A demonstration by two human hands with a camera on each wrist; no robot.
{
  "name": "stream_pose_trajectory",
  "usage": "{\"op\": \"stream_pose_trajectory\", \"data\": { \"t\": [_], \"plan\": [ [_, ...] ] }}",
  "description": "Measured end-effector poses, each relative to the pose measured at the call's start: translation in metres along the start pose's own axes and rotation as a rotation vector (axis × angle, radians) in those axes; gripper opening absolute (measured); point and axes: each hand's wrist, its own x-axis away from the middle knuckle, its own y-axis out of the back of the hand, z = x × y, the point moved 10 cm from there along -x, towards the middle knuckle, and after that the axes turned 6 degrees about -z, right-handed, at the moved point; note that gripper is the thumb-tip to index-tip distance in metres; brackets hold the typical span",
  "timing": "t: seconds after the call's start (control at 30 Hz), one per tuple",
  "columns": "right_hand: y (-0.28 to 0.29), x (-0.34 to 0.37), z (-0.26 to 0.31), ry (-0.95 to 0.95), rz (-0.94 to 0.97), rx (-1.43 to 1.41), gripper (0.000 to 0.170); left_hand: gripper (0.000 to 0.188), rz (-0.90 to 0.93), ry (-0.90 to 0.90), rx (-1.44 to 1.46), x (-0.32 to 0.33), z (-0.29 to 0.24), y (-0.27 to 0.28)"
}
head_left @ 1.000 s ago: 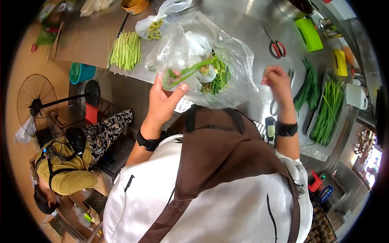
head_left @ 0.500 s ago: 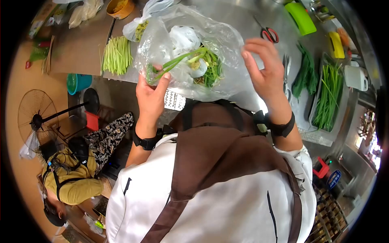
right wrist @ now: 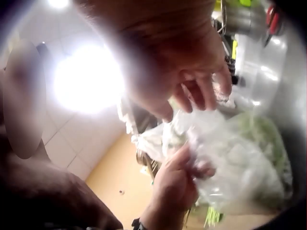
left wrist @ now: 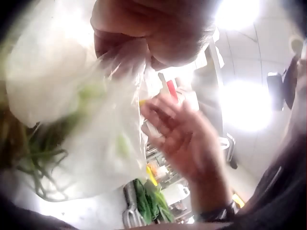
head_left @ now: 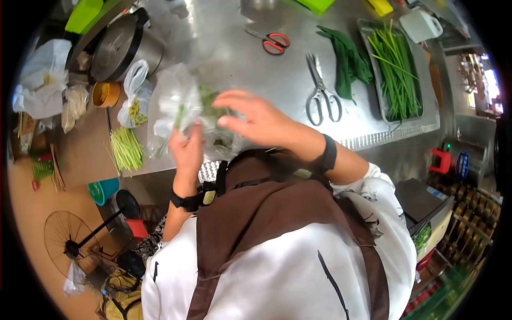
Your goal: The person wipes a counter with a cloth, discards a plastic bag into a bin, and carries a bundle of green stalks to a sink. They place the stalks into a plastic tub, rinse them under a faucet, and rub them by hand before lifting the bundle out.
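Observation:
A clear plastic bag [head_left: 173,85] with green vegetable scraps inside is held over the front of the steel table. My left hand [head_left: 186,149] grips its gathered plastic, which bunches inside the fingers in the left wrist view. Green scraps [left wrist: 43,167] show through the bag's side there. At the bag's right, my right hand [head_left: 261,120] reaches across with fingers extended and slightly spread. Nothing is held in that hand; its fingertips overlap the bag in the head view. In the right wrist view the fingers hang just above the white plastic [right wrist: 211,124].
Grey scissors [head_left: 322,101] and red-handled scissors [head_left: 274,44] lie right of the bag, beside dark green leaves [head_left: 349,64]. A metal tray [head_left: 378,106] bears long green stalks. Pale cut stems [head_left: 127,150], a small tied bag [head_left: 136,101] and a lidded pot [head_left: 120,48] stand left.
The bag's wide mouth has been drawn together in my left hand. My right hand has moved left to the bag. The head view has swung right.

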Motion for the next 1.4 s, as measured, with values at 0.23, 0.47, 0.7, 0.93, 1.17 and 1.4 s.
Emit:
{"op": "stream_pose_trajectory", "data": {
  "t": [0.23, 0.47, 0.7, 0.93, 1.17, 1.4],
  "plan": [
    [0.126, 0.111, -0.137, -0.58, -0.105, 1.081, 0.066, 0.025, -0.46, 0.069, 0.327, -0.001, -0.013, 0.093],
    [0.134, 0.089, -0.16, -0.623, -0.138, 0.931, 0.067, 0.021, -0.381, -0.023, 0.404, 0.006, -0.054, 0.09],
    [0.197, 0.0, -0.189, -0.165, -0.413, 1.086, 0.047, 0.021, -0.58, 0.032, 0.309, 0.031, -0.061, 0.105],
    [0.243, 0.063, -0.215, -0.192, -0.359, 1.3, 0.038, 0.024, -0.751, 0.001, 0.225, 0.064, -0.059, 0.168],
    [0.156, 0.122, -0.164, -0.212, -0.282, 1.129, 0.032, 0.026, -0.704, -0.099, 0.23, 0.075, -0.061, 0.194],
    [0.029, 0.057, -0.144, -0.132, -0.141, 0.581, 0.027, 0.024, -0.749, -0.039, 0.213, 0.089, -0.032, 0.234]
  ]
}}
